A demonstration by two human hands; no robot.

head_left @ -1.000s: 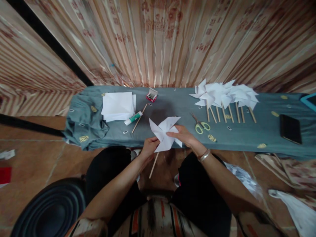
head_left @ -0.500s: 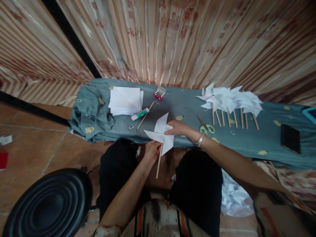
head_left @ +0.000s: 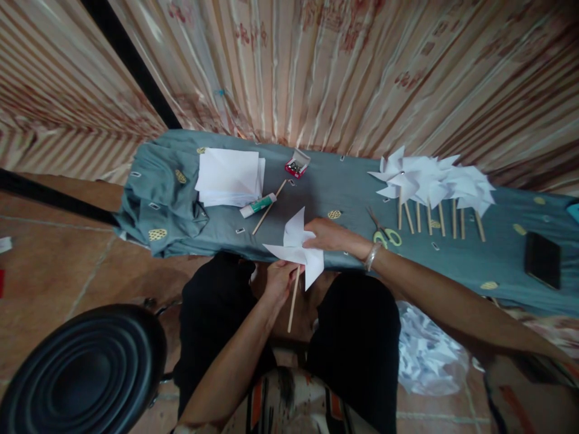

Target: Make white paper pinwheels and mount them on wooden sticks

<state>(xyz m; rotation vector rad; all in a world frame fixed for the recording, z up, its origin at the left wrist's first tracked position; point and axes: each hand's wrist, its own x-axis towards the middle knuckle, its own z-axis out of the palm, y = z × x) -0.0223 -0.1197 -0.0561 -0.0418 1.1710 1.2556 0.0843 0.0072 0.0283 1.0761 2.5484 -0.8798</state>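
A white paper pinwheel (head_left: 312, 260) on a wooden stick (head_left: 294, 299) is held over my lap, at the front edge of the cloth. My left hand (head_left: 279, 277) is closed around the stick's top, just under the paper blades, with some fingers hidden behind them. From the right, my right hand (head_left: 326, 234) presses its fingers on the pinwheel's middle; the fingertips are partly out of sight. Beyond lie a loose wooden stick (head_left: 263, 218), a glue stick (head_left: 258, 205) resting across it, and a small red box (head_left: 297, 164) of metal pins. Scissors (head_left: 383, 232) with green handles lie right of my right hand.
A stack of white paper (head_left: 229, 175) sits at the left of the cloth-covered surface (head_left: 344, 187). Several finished pinwheels (head_left: 432, 181) overlap at the right, near a black phone (head_left: 542, 260). Below are a bag of white paper pieces (head_left: 429, 349) and a round black stool (head_left: 85, 374).
The view has shifted slightly, so the things on the cloth sit a little higher, those on the right farther right. Both hands keep their hold on the pinwheel, its blades turned slightly.
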